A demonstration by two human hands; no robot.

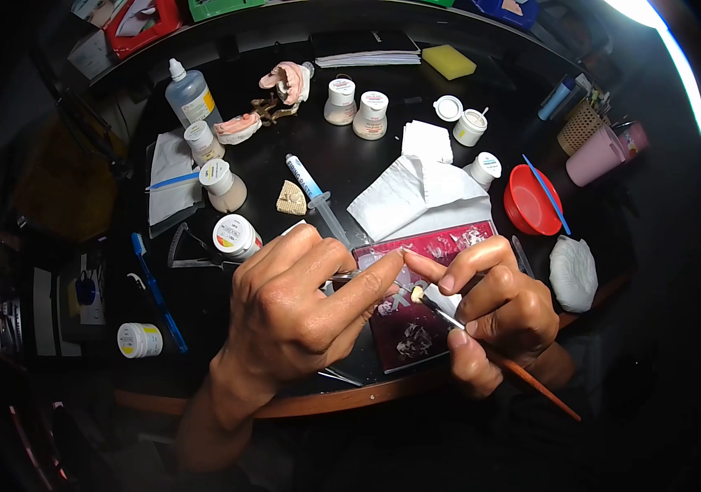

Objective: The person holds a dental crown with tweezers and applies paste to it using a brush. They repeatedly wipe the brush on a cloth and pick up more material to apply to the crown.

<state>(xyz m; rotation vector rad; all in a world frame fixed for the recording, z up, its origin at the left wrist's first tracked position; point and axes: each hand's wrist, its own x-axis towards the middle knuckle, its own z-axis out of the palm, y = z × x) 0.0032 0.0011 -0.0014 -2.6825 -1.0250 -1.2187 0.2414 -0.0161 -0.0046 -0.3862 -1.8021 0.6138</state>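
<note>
My left hand (301, 307) is closed around a slim metal instrument (340, 277), whose working end is partly hidden by the fingers. Near that end is a small cream tooth-like piece (417, 293); how it is held is not clear. My right hand (506, 307) grips a brush (539, 391) with a reddish-brown handle and metal ferrule, its dark tip against the cream piece. The index fingers of both hands meet or nearly meet. Below them lies a dark red mixing slab (404, 332) with white smears.
Behind the slab are crumpled white tissue (424, 193) and a syringe (313, 193). A red bowl (532, 201) with a blue stick stands right, beside a white wad (573, 274). Left are a powder jar (236, 236), dental casts (238, 128) and a blue toothbrush (159, 291).
</note>
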